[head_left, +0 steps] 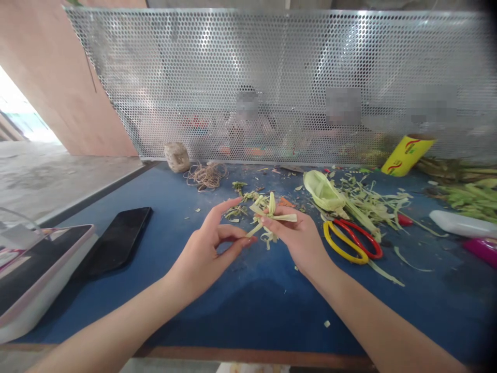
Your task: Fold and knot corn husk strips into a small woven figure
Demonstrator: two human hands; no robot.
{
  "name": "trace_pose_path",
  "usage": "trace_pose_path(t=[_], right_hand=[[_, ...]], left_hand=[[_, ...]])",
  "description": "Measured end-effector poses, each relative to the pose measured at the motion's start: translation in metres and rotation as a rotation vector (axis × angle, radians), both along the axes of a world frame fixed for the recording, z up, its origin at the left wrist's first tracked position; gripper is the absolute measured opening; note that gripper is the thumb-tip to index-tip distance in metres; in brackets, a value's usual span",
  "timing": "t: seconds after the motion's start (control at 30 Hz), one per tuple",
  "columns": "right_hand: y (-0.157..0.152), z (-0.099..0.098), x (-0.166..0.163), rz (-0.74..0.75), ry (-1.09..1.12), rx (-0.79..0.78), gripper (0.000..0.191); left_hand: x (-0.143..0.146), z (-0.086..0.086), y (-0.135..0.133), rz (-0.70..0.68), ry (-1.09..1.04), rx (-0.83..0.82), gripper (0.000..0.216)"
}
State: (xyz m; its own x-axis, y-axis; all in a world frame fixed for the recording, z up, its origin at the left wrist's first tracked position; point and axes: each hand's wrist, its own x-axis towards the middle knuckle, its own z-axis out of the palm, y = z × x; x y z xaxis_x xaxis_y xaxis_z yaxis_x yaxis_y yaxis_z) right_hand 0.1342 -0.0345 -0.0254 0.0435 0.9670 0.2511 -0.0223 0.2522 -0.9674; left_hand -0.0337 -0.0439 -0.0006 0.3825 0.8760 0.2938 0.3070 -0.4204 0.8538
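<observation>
Above the middle of the blue table, a small knotted bundle of pale green husk strips (272,207) is held between both hands. My right hand (301,241) pinches it near its centre, with loose ends sticking out. With thumb and fingertips, my left hand (217,233) grips one strip end at the bundle's lower left; its index finger is raised. Just right of my right hand lie scissors with one yellow and one red handle (349,242), their blades hidden under scraps. Behind them rests a cupped pale green husk (323,190).
Shredded husk strips (373,197) spread at the right, near a yellow cardboard tube (407,154). Brown twine (205,176) lies at the back left. A black phone (120,241) and a white-rimmed tray (46,274) occupy the left. A perforated metal screen (279,67) closes the back, people beyond.
</observation>
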Motion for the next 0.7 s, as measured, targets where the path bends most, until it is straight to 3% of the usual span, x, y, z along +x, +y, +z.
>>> trace_pose_path(t=[0.2, 0.37, 0.53, 0.7], right_hand=[[-0.005, 0.005, -0.003, 0.175, -0.172, 0.079, 0.010], [-0.011, 0.005, -0.006, 0.211, -0.267, 0.079, 0.013], [-0.012, 0.004, -0.007, 0.100, -0.278, 0.095, 0.010], [-0.008, 0.000, -0.005, 0.135, -0.164, 0.038, 0.013]], left_hand=[[-0.001, 0.004, 0.004, -0.011, 0.096, 0.083, 0.021], [0.002, 0.003, 0.008, 0.048, 0.261, 0.053, 0.032], [0.000, 0.004, 0.013, -0.024, 0.188, 0.042, 0.031], [-0.002, 0.009, 0.015, -0.001, 0.112, 0.051, 0.033]])
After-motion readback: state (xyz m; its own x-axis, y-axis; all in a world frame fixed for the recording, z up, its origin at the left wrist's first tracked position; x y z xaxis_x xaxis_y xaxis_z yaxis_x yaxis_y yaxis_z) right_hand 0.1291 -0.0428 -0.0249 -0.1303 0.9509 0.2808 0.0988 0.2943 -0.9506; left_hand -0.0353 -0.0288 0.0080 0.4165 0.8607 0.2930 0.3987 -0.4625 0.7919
